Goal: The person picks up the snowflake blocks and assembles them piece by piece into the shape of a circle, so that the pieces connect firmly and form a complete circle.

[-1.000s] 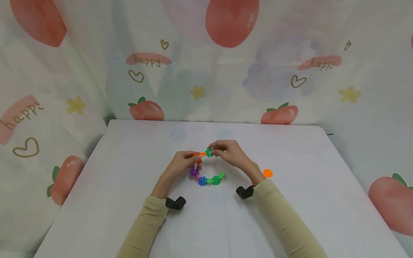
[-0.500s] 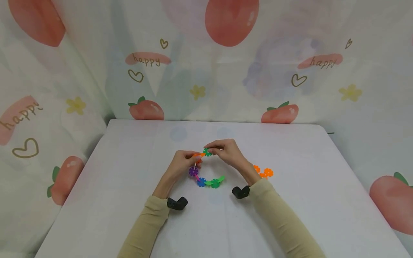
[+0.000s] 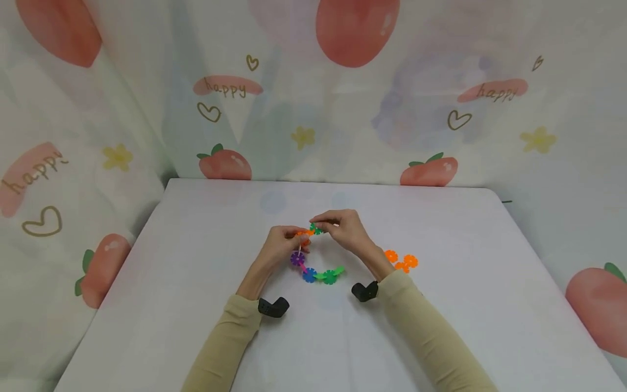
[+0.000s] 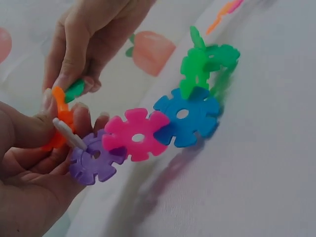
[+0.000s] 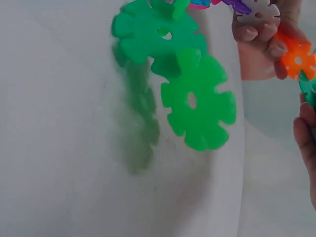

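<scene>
Head view gives me both hands meeting above the middle of the white counter (image 3: 196, 305). My left hand (image 3: 281, 245) pinches the orange disc (image 3: 305, 233) at the top end of the snowflake chain (image 3: 313, 269), which curves down through purple, pink, blue and green discs to rest on the counter. My right hand (image 3: 343, 228) pinches a dark green disc (image 3: 315, 228) right against that orange one. Three loose orange discs (image 3: 401, 261) lie just beyond my right wrist.
</scene>
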Demonstrator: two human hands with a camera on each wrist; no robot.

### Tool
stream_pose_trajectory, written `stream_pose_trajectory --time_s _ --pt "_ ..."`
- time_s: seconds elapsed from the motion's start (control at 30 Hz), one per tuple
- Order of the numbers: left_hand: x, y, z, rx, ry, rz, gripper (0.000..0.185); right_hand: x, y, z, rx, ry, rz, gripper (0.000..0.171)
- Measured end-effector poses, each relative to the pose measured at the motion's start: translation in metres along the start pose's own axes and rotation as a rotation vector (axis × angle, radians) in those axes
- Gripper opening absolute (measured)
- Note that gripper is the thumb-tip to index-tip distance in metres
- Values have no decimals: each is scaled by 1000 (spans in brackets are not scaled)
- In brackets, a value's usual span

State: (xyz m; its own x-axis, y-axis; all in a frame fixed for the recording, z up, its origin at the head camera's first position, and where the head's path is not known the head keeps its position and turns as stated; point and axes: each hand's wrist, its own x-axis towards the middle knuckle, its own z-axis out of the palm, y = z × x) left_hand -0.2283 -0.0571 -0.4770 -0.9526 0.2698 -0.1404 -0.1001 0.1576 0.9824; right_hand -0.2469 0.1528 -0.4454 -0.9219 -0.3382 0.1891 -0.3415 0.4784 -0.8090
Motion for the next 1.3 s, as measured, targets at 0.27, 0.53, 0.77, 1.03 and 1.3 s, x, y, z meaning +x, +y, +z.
stream_pose_trajectory --time_s 0.27,0.53,0.77,1.03,1.3 --pt "5 3 1 -40 -83 -3 36 -5 5 -20 -1 -54 34 32" --pt "-3 2 -9 33 -44 -31 47 -35 22 -52 -129 -62 75 26" --pt "-10 1 -20 83 -81 -33 44 -64 42 -78 -233 -101 112 19" --pt "-7 0 -22 57 -46 -45 42 -87 62 -105 -344 -146 161 17" --pt "-7 3 -18 33 -4 -61 37 -94 66 -118 -420 -210 254 26"
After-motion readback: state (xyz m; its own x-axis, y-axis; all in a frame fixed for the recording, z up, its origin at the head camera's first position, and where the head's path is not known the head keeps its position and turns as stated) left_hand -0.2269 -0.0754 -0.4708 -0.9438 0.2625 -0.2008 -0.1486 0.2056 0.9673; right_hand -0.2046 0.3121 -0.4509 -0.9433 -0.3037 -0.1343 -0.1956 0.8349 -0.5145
